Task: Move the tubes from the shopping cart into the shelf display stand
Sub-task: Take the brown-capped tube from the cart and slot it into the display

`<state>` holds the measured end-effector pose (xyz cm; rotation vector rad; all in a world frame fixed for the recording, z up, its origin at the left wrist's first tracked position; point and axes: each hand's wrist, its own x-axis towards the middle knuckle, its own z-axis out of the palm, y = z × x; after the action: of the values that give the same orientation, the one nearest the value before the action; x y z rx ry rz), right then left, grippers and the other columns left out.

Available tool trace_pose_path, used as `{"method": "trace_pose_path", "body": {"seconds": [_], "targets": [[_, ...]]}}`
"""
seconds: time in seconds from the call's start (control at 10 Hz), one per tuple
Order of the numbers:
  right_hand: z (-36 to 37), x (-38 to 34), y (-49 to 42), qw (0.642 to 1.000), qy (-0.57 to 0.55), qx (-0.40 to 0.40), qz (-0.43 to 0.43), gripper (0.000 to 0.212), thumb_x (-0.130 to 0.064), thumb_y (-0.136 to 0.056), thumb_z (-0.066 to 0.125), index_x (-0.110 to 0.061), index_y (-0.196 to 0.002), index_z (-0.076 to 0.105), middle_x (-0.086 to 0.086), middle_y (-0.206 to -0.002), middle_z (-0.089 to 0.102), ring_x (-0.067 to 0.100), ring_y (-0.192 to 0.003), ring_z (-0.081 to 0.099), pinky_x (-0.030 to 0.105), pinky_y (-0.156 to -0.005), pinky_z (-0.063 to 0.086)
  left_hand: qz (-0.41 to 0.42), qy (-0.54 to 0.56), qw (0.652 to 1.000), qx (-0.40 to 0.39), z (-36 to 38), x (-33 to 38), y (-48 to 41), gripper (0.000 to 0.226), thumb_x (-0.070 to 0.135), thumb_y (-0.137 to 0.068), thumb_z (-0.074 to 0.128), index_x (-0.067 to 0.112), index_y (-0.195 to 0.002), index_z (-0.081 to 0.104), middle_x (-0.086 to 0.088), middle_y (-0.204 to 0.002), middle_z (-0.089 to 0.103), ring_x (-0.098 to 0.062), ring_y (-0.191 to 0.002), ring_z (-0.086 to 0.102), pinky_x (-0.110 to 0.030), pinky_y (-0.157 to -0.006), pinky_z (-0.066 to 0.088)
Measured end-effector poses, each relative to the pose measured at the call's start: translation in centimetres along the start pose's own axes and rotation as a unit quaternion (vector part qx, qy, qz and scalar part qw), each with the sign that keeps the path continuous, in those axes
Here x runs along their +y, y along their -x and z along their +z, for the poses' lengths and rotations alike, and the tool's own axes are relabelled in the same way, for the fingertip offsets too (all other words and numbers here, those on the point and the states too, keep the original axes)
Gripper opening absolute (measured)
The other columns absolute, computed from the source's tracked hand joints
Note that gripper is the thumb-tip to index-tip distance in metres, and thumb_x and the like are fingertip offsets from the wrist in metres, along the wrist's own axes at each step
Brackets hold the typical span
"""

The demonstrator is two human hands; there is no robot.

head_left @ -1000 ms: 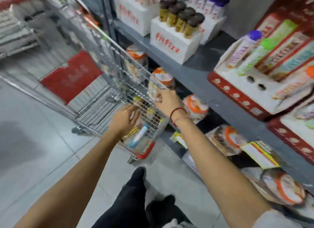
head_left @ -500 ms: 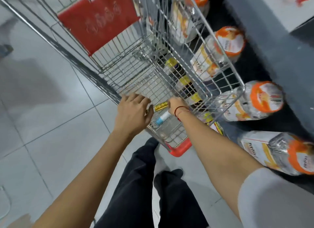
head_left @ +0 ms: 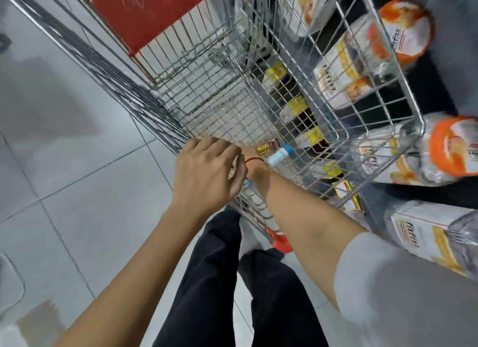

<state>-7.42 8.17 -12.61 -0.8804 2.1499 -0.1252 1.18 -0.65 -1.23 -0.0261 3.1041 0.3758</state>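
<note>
The wire shopping cart point(head_left: 403, 80) stands in front of me, seen from above. On its bottom, near the front corner, lie a white tube with a blue cap point(head_left: 278, 155) and a gold-wrapped tube point(head_left: 267, 147). Several tubes with yellow ends point(head_left: 297, 106) lie further along the right wall. My left hand point(head_left: 207, 170) curls over the cart's near rim. My right hand point(head_left: 248, 152) reaches down inside the cart beside the gold tube. Only its wrist, with a red string, shows; my left hand hides its fingers.
Clear bags with orange labels point(head_left: 450, 150) lie on the low shelf right of the cart. The cart's red seat flap point(head_left: 147, 13) is at the far end, and a red corner bumper point(head_left: 280, 243) sits by my black trousers point(head_left: 232, 282). Grey floor tiles point(head_left: 77, 165) spread to the left.
My view has tipped down from the shelves to the cart. My right hand left the cart's rim and went down inside, behind my left hand, which stays at the near rim.
</note>
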Motion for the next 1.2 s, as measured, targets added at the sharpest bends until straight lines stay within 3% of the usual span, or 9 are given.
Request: {"method": "trace_pose_path", "body": {"seconds": [0.1, 0.2, 0.4, 0.5, 0.6, 0.7, 0.9, 1.0, 1.2], "targets": [[2.4, 1.0, -2.3, 0.995, 0.073, 0.038, -0.057, 0.036, -0.002, -0.099, 0.030, 0.007, -0.133, 0.042, 0.026, -0.141, 0.043, 0.035, -0.134, 0.037, 0.030, -0.105, 0.033, -0.002, 0.008, 1.000, 0.003, 0.1, 0.0, 0.1, 0.029, 0.029, -0.088, 0.042, 0.013, -0.079, 0.064, -0.003, -0.074, 0.069, -0.025, -0.075, 0.061, -0.033, -0.064, 0.032], [1.3, 0.4, -2.4, 0.998, 0.055, 0.037, -0.002, 0.035, -0.003, -0.098, 0.031, 0.001, -0.131, 0.043, 0.020, -0.137, 0.047, 0.031, -0.131, 0.040, 0.038, -0.111, 0.035, -0.005, 0.017, 1.000, -0.004, 0.0, 0.1, 0.0, 0.030, 0.030, -0.088, 0.041, 0.012, -0.078, 0.064, -0.004, -0.073, 0.070, -0.025, -0.074, 0.062, -0.035, -0.064, 0.034], [-3.5, 2.4, 0.9, 0.961, -0.184, 0.184, 0.094, 0.036, 0.003, -0.088, 0.048, -0.005, -0.123, 0.046, 0.015, -0.122, 0.055, 0.031, -0.113, 0.053, 0.037, -0.091, 0.048, -0.008, 0.014, 1.000, -0.018, -0.5, 0.3, 0.1, 0.030, 0.029, -0.087, 0.043, 0.012, -0.075, 0.064, -0.004, -0.068, 0.069, -0.025, -0.068, 0.060, -0.034, -0.063, 0.038], [-5.7, 4.5, 4.4, 0.912, -0.275, 0.246, 0.178, 0.038, -0.008, -0.095, 0.047, -0.008, -0.133, 0.045, 0.010, -0.118, 0.059, 0.028, -0.101, 0.060, 0.026, -0.083, 0.055, -0.006, 0.017, 1.000, -0.024, -0.8, 0.5, 0.0, 0.022, 0.025, -0.087, 0.051, 0.012, -0.079, 0.066, -0.006, -0.075, 0.071, -0.028, -0.074, 0.062, -0.034, -0.066, 0.040], [-7.6, 6.4, 9.0, 0.893, -0.281, 0.297, 0.188, 0.043, -0.006, -0.091, 0.057, -0.004, -0.133, 0.047, 0.020, -0.131, 0.055, 0.032, -0.119, 0.054, 0.035, -0.101, 0.045, -0.008, 0.038, 0.999, -0.034, -1.1, 0.8, -0.1, 0.014, 0.022, -0.085, 0.058, 0.011, -0.090, 0.066, -0.007, -0.091, 0.072, -0.029, -0.090, 0.062, -0.038, -0.074, 0.042], [-9.2, 7.6, 14.2, 0.874, -0.300, 0.337, 0.182, 0.041, -0.011, -0.090, 0.060, -0.007, -0.129, 0.050, 0.019, -0.127, 0.058, 0.028, -0.117, 0.055, 0.029, -0.097, 0.044, 0.000, 0.064, 0.997, -0.048, -1.7, 2.0, -0.6, 0.019, 0.019, -0.087, 0.056, 0.010, -0.101, 0.065, -0.009, -0.104, 0.070, -0.029, -0.100, 0.061, -0.041, -0.078, 0.050], [-12.1, 8.0, 25.6, 0.825, -0.289, 0.455, 0.168, 0.043, -0.012, -0.085, 0.066, -0.007, -0.126, 0.055, 0.014, -0.127, 0.061, 0.024, -0.118, 0.056, 0.019, -0.092, 0.039, 0.060, 0.116, 0.991, -0.024, -3.8, 8.7, -2.9, 0.021, 0.015, -0.087, 0.056, 0.010, -0.106, 0.063, -0.012, -0.110, 0.067, -0.032, -0.098, 0.060, -0.039, -0.066, 0.051], [-13.2, 7.9, 31.6, 0.812, -0.274, 0.489, 0.164, 0.042, -0.014, -0.085, 0.067, -0.009, -0.125, 0.057, 0.013, -0.127, 0.062, 0.023, -0.119, 0.056, 0.023, -0.101, 0.038, 0.119, 0.131, 0.984, -0.013, -4.9, 12.8, -4.6, 0.024, 0.016, -0.087, 0.055, 0.009, -0.110, 0.060, -0.015, -0.112, 0.065, -0.035, -0.096, 0.060, -0.042, -0.069, 0.053], [-13.8, 7.5, 42.6, 0.761, -0.238, 0.578, 0.172, 0.036, -0.016, -0.084, 0.067, -0.009, -0.119, 0.060, 0.011, -0.117, 0.065, 0.022, -0.107, 0.060, 0.028, -0.097, 0.044, 0.264, 0.145, 0.953, 0.031, -6.6, 22.2, -6.5, 0.030, 0.005, -0.078, 0.065, 0.002, -0.107, 0.060, -0.019, -0.105, 0.065, -0.039, -0.092, 0.061, -0.044, -0.073, 0.052]]}}
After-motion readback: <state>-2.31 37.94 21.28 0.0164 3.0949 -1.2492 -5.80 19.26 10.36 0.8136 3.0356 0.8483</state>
